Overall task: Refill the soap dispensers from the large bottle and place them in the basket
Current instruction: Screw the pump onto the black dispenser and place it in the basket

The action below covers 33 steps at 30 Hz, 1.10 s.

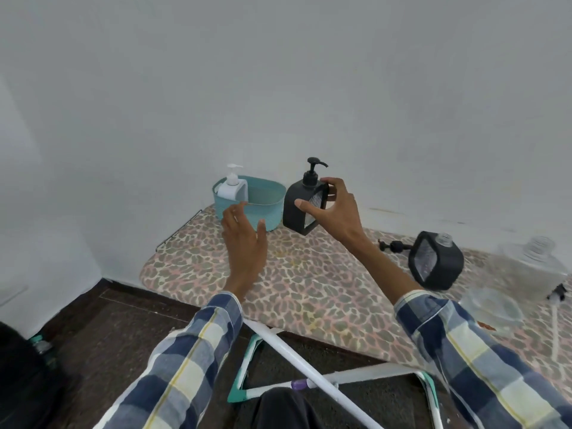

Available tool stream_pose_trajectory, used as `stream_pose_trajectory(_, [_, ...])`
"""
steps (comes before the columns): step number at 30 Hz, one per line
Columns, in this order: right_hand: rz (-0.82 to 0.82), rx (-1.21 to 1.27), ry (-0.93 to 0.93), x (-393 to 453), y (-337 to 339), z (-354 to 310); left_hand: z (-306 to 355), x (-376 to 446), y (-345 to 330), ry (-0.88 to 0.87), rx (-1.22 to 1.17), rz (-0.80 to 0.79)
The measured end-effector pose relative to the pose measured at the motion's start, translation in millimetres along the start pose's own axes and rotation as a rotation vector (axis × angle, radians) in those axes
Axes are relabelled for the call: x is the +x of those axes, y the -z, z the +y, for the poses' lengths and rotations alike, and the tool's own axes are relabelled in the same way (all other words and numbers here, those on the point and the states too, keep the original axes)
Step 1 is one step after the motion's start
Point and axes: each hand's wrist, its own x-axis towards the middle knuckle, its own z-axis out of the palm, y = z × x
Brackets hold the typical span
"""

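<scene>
Right hand (332, 212) spread wide around the black soap dispenser (305, 203), fingertips at its top corner and thumb against its front face; firm grasp or mere touch, cannot tell. Dispenser upright on the bench (309, 283), pump on, just beside the teal basket (266, 201). Left hand (244, 239) released, fingers straight and loosely together, holding nothing, hovering in front of the basket's near wall; touching it or not, cannot tell. Inside the basket, beyond the left hand's fingertips, a white soap dispenser (230, 188) standing upright at the left end; the remaining space hidden by the wall. Well to the right of the right hand, behind its forearm, a second black dispenser (436, 263) without its pump, neck open, contents not readable. Its black pump (394, 245) lying on the bench between that dispenser and the right forearm. Further right, at the frame edge, the large clear bottle (535, 267), blurred, fill level not readable. In front of it, near the right sleeve, a clear bowl-like thing (492, 308), too blurred to identify.
</scene>
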Motion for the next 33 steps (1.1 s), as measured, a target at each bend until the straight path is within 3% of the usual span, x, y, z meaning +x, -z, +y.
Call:
stream_pose_trajectory(8, [-0.148, 0.072, 0.031, 77.9, -60.9, -21.2, -46.1, 29.7, -5.2, 0.177, 0.017, -0.097])
stream_pose_trajectory(26, [-0.671, -0.118, -0.129, 150.1, -157.9, 13.1, -50.5, 30.1, -9.9, 0.164, 0.077, -0.111])
stream_pose_trajectory(33, [-0.651, -0.108, -0.200, 145.4, -154.0, 3.6, -51.8, 28.3, -9.9, 0.152, 0.084, -0.130])
